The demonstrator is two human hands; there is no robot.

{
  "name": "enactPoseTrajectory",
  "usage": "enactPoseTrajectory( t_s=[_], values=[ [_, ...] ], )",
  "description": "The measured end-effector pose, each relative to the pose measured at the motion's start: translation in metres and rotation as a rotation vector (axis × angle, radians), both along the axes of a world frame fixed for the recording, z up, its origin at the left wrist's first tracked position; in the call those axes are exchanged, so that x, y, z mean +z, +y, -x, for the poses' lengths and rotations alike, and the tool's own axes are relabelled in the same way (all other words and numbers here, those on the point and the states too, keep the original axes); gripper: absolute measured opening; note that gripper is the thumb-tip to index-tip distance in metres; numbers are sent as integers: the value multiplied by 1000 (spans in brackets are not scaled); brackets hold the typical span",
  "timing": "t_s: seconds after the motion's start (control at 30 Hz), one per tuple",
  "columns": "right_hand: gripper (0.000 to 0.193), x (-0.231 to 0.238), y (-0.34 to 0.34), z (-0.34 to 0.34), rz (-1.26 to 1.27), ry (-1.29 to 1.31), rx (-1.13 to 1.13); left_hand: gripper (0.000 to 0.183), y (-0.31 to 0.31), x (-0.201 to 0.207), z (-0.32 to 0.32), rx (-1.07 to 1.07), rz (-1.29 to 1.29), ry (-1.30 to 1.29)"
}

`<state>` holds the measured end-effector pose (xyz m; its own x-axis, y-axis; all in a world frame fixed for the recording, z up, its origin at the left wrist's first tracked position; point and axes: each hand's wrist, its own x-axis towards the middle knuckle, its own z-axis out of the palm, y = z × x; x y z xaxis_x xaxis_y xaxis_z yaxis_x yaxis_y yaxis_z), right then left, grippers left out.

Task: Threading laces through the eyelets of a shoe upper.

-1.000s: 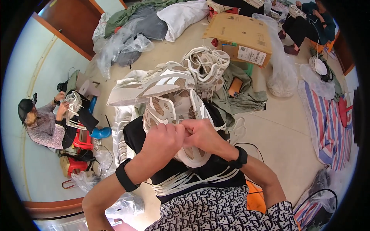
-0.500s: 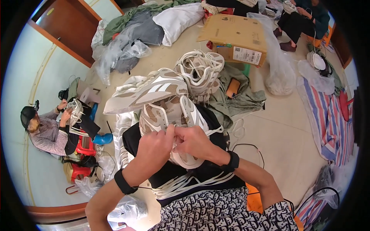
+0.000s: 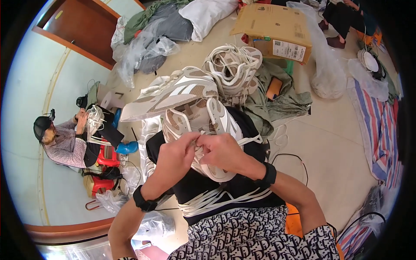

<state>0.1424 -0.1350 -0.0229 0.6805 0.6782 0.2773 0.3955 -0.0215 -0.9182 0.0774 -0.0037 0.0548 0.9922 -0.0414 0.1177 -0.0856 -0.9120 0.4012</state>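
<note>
On my lap, a beige and white sneaker (image 3: 222,120) rests with its toe toward me and its opening facing up. My left hand (image 3: 174,154) and right hand (image 3: 227,152) meet over its front, fingertips pinched close together on a whitish shoelace (image 3: 200,148). How the lace runs between the fingers is mostly hidden. From the shoe's right side a loose lace end (image 3: 251,140) sticks out. Just beyond lies a matching sneaker (image 3: 182,90) on its side, and past that more lace-tangled sneakers (image 3: 234,71). Several white laces (image 3: 225,200) lie across my thighs.
A cardboard box (image 3: 268,28) stands ahead, near a green cloth (image 3: 286,106) with a brown phone-sized object (image 3: 274,88) on it. To the left a seated person (image 3: 65,145) handles a white shoe. A striped sheet (image 3: 375,130) lies right; a black cable (image 3: 303,162) crosses the floor.
The whole view has shifted, so the scene sits further right and slightly higher. Both hands stay together over the sneaker; the left has moved a little leftward and away from me.
</note>
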Motion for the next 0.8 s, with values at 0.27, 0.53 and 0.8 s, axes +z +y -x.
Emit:
enactPoseTrajectory(
  t_s=[0.27, 0.53, 0.8],
  values=[
    [33, -2, -1, -2, 5, 33, 23, 34, 2, 0, -3, -110, -231, -58],
    [29, 3, -1, -3, 18, 132, 49, 37, 11, -3, 1, -98, -83, -90],
    [29, 8, -4, -3, 38, 194, 76, 43, 11, -3, 6, 40, 135, 7]
  ],
)
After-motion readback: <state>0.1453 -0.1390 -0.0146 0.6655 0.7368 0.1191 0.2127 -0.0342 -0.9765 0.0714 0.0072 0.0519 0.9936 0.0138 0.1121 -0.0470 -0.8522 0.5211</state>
